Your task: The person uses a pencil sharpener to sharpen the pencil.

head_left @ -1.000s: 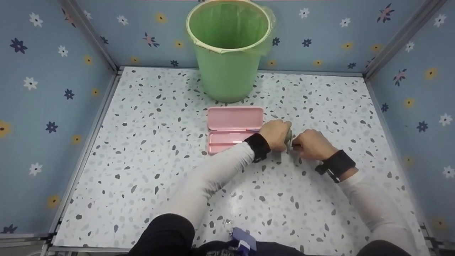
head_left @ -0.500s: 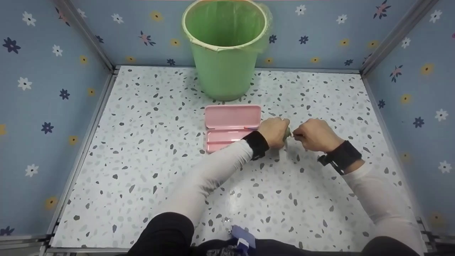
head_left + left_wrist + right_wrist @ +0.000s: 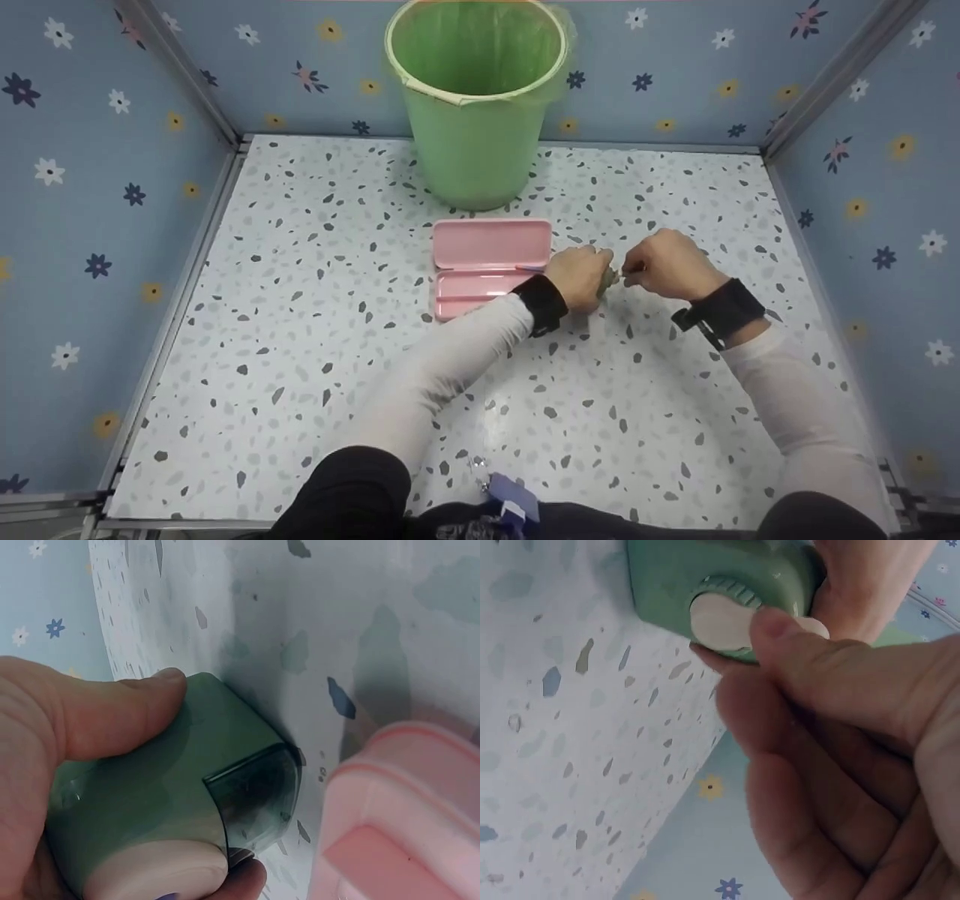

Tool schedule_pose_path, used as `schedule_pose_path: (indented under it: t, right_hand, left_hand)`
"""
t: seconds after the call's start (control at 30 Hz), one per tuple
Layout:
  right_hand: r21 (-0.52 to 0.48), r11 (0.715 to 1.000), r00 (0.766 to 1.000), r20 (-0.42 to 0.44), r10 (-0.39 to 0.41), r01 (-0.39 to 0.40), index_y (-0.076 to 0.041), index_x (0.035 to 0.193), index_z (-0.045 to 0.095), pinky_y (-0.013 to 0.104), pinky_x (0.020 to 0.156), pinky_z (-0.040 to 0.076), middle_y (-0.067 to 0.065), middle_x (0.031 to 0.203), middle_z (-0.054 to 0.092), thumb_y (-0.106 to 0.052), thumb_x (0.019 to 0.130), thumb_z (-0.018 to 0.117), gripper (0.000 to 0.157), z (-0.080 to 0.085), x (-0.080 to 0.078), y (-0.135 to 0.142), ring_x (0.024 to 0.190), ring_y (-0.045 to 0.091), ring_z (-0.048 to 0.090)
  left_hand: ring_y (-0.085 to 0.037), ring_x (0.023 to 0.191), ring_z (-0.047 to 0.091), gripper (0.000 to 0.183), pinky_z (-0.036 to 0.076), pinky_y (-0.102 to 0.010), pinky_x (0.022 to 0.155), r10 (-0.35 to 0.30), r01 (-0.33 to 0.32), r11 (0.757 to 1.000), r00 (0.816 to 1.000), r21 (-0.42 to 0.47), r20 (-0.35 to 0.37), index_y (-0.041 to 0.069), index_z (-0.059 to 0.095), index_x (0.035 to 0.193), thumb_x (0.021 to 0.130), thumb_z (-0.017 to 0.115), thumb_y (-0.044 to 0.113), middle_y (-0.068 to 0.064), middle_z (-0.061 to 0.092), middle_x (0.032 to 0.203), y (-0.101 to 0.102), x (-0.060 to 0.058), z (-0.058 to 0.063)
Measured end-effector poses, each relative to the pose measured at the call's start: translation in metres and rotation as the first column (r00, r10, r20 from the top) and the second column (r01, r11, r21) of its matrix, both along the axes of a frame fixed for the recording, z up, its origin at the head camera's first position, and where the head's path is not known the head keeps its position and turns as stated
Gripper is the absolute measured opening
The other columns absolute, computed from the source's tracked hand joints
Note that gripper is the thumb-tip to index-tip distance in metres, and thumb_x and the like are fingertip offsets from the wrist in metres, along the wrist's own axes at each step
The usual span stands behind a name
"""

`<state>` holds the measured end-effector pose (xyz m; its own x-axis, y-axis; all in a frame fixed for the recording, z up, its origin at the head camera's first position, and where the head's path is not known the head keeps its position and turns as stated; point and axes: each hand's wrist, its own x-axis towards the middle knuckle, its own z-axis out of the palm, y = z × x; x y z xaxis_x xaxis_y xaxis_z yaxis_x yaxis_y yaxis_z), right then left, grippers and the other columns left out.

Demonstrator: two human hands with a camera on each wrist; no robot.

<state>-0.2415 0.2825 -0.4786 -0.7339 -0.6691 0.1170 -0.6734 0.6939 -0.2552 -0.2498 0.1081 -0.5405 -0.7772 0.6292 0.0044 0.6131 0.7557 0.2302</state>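
My left hand [image 3: 577,276] grips a green crank pencil sharpener [image 3: 150,795] on the speckled table, just right of the pink pencil case. Its thumb lies along the top, and a dark see-through shavings bin [image 3: 259,795] shows on one side. At the cream oval part [image 3: 154,870], a bit of blue-purple peeks in at the frame's lower edge. The fingers of my right hand [image 3: 671,262] are curled, with thumb and forefinger pinching at the sharpener's cream crank handle [image 3: 720,621]. In the head view, the left hand hides most of the sharpener.
An open pink pencil case [image 3: 491,244] lies left of the sharpener, partly under the left forearm. A red and blue pencil [image 3: 529,268] lies at its hinge. Behind stands a green lined bin [image 3: 480,150]. Flowered panels [image 3: 97,225] wall in the table on three sides.
My right hand has moved away from my body, up in the head view, beside the sharpener's crank. The left hand keeps its grip in nearly the same place.
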Motion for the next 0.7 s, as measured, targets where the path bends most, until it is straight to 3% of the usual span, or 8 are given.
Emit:
schedule_pose_path:
  t: [0.27,0.7]
  right_hand:
    - [0.006,1.000,1.000,0.000,-0.016,0.016,-0.021,0.063,0.069,0.026,0.047,0.041,-0.014,0.058,0.057,-0.016,0.058,0.082,0.015,0.004,-0.009,0.000,0.049,0.005,0.049]
    - [0.086,0.990,0.994,0.020,-0.110,0.108,-0.020,0.057,0.065,0.029,0.046,0.040,-0.015,0.053,0.052,-0.014,0.058,0.082,0.019,0.006,-0.012,-0.008,0.048,0.010,0.048]
  left_hand:
    - [-0.020,0.071,0.050,0.049,0.043,-0.035,0.057,-0.004,0.004,1.000,1.000,-0.015,0.015,0.018,0.046,0.099,0.059,0.072,0.032,-0.001,0.047,0.083,0.001,-0.002,0.002]
    - [-0.019,0.068,0.049,0.049,0.043,-0.035,0.054,-0.007,0.007,1.000,1.000,-0.013,0.010,0.018,0.046,0.097,0.058,0.072,0.031,0.000,0.047,0.081,-0.002,-0.001,0.002]
